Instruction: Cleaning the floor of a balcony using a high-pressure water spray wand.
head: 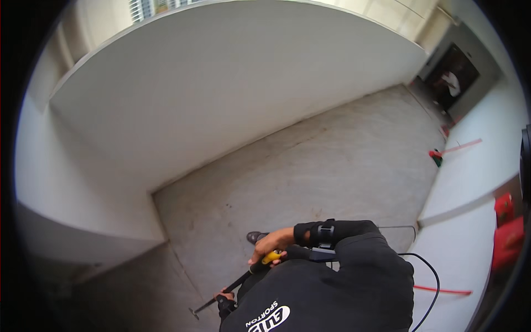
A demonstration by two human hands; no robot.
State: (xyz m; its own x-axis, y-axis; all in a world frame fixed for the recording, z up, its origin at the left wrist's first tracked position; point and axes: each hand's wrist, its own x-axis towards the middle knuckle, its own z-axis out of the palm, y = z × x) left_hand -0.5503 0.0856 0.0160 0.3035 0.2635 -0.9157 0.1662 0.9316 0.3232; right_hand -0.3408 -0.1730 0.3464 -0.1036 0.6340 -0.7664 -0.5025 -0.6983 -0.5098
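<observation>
A long-handled tool (pixel 240 280) with a black shaft lies slantwise across the bottom centre, close to my body. My right hand (pixel 267 247) grips its upper end, where a yellow part (pixel 271 257) shows between the fingers. Lower on the shaft, nearer the narrow T-shaped head (pixel 193 313), my left hand (pixel 225 295) is closed around it; my sleeve and shirt hide part of that arm. The head's exact kind cannot be told. A dark shoe (pixel 253 237) shows just beyond my right hand.
A pale low wall (pixel 249 83) bounds the concrete floor (pixel 332 166) ahead. At right, a red and green object (pixel 435 157) with a red handle leans by the white wall (pixel 464 186). A person (pixel 451 85) is in the far doorway. Black cable (pixel 437 282) loops beside me.
</observation>
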